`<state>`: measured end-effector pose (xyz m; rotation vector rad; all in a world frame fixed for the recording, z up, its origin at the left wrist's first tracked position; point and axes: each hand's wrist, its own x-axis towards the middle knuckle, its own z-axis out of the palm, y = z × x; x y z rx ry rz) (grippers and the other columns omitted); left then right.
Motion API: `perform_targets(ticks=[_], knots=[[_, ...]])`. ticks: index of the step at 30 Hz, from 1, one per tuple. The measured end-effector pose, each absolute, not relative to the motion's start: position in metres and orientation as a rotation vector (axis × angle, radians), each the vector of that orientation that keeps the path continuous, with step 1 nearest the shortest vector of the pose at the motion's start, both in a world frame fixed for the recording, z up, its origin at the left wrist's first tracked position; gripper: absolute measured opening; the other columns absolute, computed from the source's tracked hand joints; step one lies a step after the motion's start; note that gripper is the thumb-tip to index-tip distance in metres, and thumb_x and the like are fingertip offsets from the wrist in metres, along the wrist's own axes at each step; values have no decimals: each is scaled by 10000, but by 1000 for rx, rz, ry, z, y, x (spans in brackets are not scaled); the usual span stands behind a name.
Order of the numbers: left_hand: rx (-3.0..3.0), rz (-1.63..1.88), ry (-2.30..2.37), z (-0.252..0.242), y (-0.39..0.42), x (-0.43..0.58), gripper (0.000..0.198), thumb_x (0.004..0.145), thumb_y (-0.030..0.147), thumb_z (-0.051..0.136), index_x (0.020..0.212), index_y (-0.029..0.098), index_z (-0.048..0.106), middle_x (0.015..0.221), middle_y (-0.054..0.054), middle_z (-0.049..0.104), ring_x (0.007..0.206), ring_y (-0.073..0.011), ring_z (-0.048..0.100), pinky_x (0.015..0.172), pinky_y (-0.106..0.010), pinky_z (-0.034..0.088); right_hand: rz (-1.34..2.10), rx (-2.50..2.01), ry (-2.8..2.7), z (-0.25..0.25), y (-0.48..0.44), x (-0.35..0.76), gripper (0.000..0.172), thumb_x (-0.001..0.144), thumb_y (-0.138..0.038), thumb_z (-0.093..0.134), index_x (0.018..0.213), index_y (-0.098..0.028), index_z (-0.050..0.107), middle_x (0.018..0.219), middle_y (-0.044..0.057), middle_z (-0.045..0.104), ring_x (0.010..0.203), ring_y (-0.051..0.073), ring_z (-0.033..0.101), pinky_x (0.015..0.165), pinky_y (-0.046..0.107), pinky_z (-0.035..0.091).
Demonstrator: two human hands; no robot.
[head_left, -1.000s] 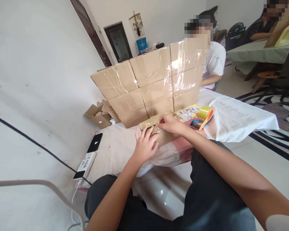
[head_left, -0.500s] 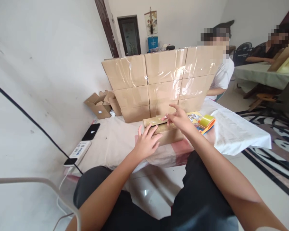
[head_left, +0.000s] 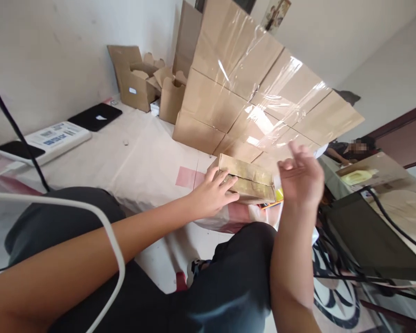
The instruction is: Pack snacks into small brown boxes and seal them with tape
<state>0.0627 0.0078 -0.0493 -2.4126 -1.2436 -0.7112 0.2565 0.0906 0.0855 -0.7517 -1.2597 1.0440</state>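
Note:
A low, flat cardboard box [head_left: 251, 173] with shiny tape on its top lies near the table's front edge. A dark gap runs between its top flaps. My left hand [head_left: 213, 192] rests on the left part of the box, fingers spread. My right hand [head_left: 301, 178] is raised beyond the box's right end, blurred, with fingers loosely bent and nothing visible in them. Behind that hand, a bit of yellow and orange [head_left: 279, 196] shows beside the box; most of it is hidden.
A wall of stacked, taped cardboard boxes [head_left: 222, 101] stands right behind. Open cartons [head_left: 137, 90] sit at the back left. A black flat device [head_left: 95, 115] and a white box with a phone [head_left: 60, 136] lie at left. A pale cable [head_left: 104, 217] crosses in front. Another person sits far right.
The view has tilted and swung. My right hand has lifted off the box and moved right. My left hand stays at the box's left part. The yellow tape roll is now mostly hidden.

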Motion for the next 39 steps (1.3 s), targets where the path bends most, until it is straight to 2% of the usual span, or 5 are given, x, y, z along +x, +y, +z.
perform_targets(ticks=[3, 9, 13, 25, 39], knots=[[-2407, -715, -1236, -51, 9, 60, 386, 859, 170, 579, 1234, 250, 621, 1524, -157, 477, 1439, -422, 399, 1143, -673, 312, 956, -705, -1311, 105, 83, 256, 63, 763, -243, 663, 817, -277, 664, 1127, -20, 728, 532, 73, 499, 669, 279, 529], [-2397, -854, -1205, -55, 9, 62, 369, 832, 162, 620, 1190, 238, 660, 1506, -156, 515, 1437, -419, 406, 1165, -662, 283, 989, -889, -1548, 94, 112, 212, 153, 765, -372, 634, 812, -239, 574, 916, 16, 713, 1078, 207, 693, 894, 343, 488], [-2361, -876, -1192, -54, 10, 62, 332, 845, 130, 591, 1155, 217, 672, 1475, -177, 545, 1395, -425, 460, 1139, -661, 308, 1210, -1088, -1594, 86, 140, 183, 231, 721, -381, 661, 840, -231, 533, 993, 53, 717, 1130, 254, 679, 895, 365, 496], [-2380, -883, -1206, -52, 14, 60, 331, 861, 189, 610, 1181, 236, 680, 1447, -161, 566, 1375, -411, 471, 1135, -649, 303, 1481, -1337, -1534, 75, 90, 208, 220, 772, -340, 682, 937, -209, 619, 1102, 64, 724, 670, 134, 651, 563, 257, 479], [-2392, -924, -1183, -50, 20, 56, 326, 905, 219, 564, 1207, 259, 680, 1481, -137, 538, 1385, -392, 448, 1142, -646, 284, 1577, -1248, -1469, 35, 46, 236, 188, 750, -356, 738, 851, -219, 658, 1058, 43, 743, 612, 124, 591, 541, 268, 438]])
